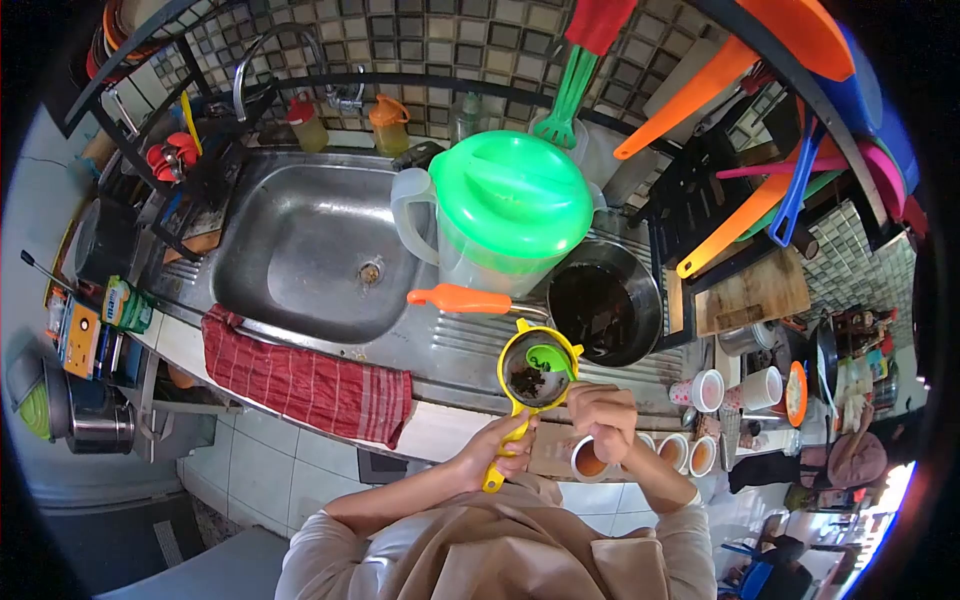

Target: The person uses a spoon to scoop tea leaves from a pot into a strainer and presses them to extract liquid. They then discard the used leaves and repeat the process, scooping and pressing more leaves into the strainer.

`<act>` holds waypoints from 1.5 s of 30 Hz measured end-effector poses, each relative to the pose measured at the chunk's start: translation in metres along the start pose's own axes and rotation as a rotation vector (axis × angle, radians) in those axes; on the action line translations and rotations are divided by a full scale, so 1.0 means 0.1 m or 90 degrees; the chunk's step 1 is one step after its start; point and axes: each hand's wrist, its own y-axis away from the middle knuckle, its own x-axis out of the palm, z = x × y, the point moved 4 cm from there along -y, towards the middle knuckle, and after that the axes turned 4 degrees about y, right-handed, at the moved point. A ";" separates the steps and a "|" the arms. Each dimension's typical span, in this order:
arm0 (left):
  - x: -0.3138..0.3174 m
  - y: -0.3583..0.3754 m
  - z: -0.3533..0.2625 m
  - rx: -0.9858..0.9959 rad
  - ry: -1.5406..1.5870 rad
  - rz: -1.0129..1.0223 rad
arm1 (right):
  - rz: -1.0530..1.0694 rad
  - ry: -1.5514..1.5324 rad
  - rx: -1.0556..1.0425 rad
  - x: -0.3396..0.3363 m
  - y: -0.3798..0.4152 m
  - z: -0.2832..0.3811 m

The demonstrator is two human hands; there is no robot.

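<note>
My left hand (497, 450) is closed round the handle of a yellow strainer (507, 455), held level over the counter's front edge. Dark wet bits, like tea leaves (525, 382), lie in its mesh. In my right hand (603, 418) is a green spoon (547, 358), its bowl resting inside the strainer; most of its handle is hidden by my fingers. Just beyond the strainer stands a saucepan (655, 320) of dark liquid, its orange handle (460, 298) pointing left. Below my right hand is a cup (577, 460) of reddish-brown drink.
A clear pitcher with a green lid (515, 195) stands behind the saucepan, beside the steel sink (300, 220). A red cloth (300, 375) hangs over the front edge. More cups (703, 456) line the right side. Orange and blue utensils hang at upper right. Another person (855, 455) is far right.
</note>
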 end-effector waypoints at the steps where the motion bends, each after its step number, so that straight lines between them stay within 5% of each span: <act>1: 0.00 -0.01 0.00 -0.005 0.001 0.001 | -0.038 -0.006 0.034 -0.03 0.04 0.01; 5: 0.03 -0.01 0.00 -0.019 0.005 0.003 | -0.173 0.244 0.112 -0.02 0.16 0.09; 9: 0.00 -0.04 0.01 -0.039 0.017 0.000 | -0.123 0.585 0.269 -0.06 0.10 0.23; 13: -0.02 -0.03 0.01 -0.064 0.015 -0.018 | -0.196 0.361 0.578 -0.12 0.42 0.21; 17: 0.01 -0.03 0.01 -0.074 0.033 -0.002 | -0.260 0.339 0.372 -0.06 0.42 0.27; 21: 0.03 -0.04 0.00 -0.064 0.056 0.027 | -0.274 0.219 0.461 -0.07 0.51 0.27; 27: 0.05 -0.07 0.04 -0.047 0.068 0.026 | -0.319 0.166 0.324 -0.05 0.46 0.39; 36: 0.10 -0.06 0.06 -0.033 0.071 0.023 | -0.147 0.380 0.309 0.03 0.44 0.43; 45: 0.05 -0.03 0.07 -0.035 0.072 -0.010 | -0.148 0.442 0.259 0.03 0.46 0.31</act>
